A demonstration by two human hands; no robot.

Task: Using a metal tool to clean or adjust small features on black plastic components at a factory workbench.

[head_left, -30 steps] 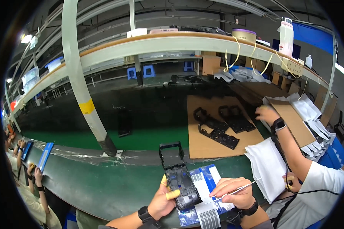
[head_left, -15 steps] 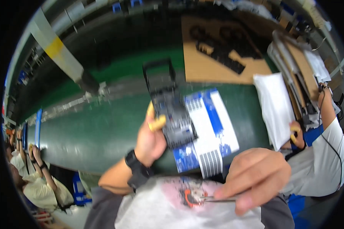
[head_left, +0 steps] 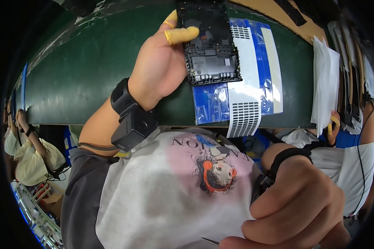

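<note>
My left hand, with yellow finger cots on the thumb and a finger, grips a black plastic housing by its left side. Ribs, clips and small brass-coloured spots line the housing's inside; its far end runs out of the picture. Close to the camera at the lower right, my right hand is closed on a pair of tweezers. Only the tweezers' thin metal tip shows past the fingers. Partly under the housing lies a white label sheet with rows of small dark stickers, beside blue film.
The green worktop curves across the view. At the right stand a stack of white foam sheets and upright boards, near another person's hand. Cardboard lies at the back. More people work at the far left.
The view has tilted down, so the housing and label sheet sit higher in it. My right hand, still with the tweezers, appears lower and larger. My left hand keeps its hold.
</note>
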